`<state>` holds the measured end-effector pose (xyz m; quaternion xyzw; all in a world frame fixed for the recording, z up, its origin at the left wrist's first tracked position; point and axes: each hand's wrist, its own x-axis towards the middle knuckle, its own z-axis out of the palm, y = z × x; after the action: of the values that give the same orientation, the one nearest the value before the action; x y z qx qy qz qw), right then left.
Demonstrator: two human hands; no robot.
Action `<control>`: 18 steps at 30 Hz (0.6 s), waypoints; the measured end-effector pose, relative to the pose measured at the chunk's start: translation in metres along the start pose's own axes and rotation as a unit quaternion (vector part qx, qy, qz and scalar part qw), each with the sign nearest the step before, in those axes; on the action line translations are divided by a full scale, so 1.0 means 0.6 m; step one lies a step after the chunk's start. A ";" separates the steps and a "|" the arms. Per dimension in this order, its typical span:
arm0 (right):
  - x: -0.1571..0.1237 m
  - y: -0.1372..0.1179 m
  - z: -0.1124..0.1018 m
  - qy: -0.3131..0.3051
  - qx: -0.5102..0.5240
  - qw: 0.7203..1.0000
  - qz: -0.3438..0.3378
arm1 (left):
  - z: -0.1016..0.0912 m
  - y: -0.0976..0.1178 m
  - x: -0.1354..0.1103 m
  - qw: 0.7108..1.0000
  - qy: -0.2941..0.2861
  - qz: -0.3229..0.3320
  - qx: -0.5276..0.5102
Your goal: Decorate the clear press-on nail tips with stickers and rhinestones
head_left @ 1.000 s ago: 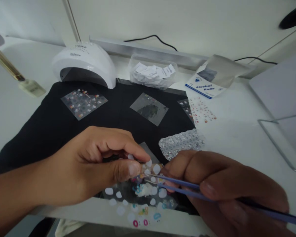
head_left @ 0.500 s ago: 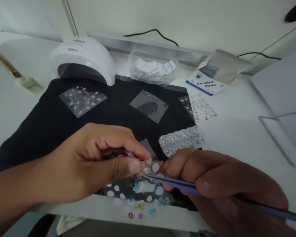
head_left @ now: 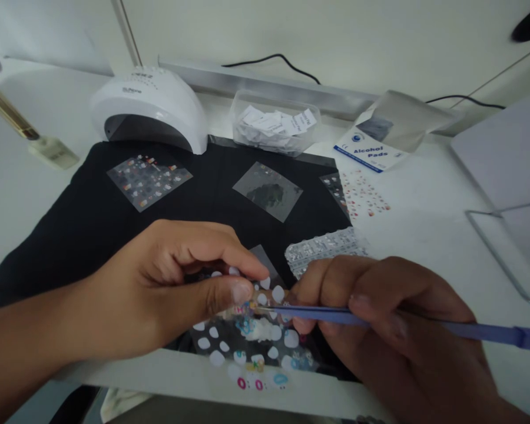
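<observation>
Near the front edge of the table, my left hand [head_left: 172,288] pinches the upper part of a clear sticker sheet [head_left: 258,330] between thumb and fingers. White spots and small coloured designs cover the sheet, which hangs partly over the table edge. My right hand [head_left: 393,318] is closed around purple tweezers [head_left: 335,315], held nearly level. Their tips point left and meet the sheet just beside my left thumb. Whether the tips grip a sticker is too small to tell. Right fingertips also lie against or just behind the sheet's right side.
A black cloth [head_left: 70,206] covers part of the white table. On it lie a patterned clear sheet [head_left: 148,182], another clear sheet [head_left: 267,191] and a rhinestone case [head_left: 322,247]. Behind stand a white nail lamp [head_left: 159,100], a tub of packets [head_left: 274,126] and an alcohol pads box [head_left: 371,144].
My right hand has turned, bringing the tweezers from a slant to nearly level, tips still at the sheet. The sheet's lower part has shifted slightly right. My left hand keeps its pinch.
</observation>
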<state>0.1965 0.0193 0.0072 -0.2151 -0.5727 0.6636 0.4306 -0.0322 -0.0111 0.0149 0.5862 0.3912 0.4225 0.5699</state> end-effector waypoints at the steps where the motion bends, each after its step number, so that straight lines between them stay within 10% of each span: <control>1: 0.000 0.000 -0.001 0.001 0.006 1.000 0.003 | 0.000 0.000 0.001 1.000 0.001 -0.003 0.002; 18: 0.001 0.000 0.001 0.019 0.035 0.999 0.034 | 0.002 0.004 0.006 0.999 0.029 0.018 0.036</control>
<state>0.1957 0.0191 0.0077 -0.2319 -0.5331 0.6932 0.4261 -0.0301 -0.0083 0.0173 0.6012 0.4118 0.4352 0.5288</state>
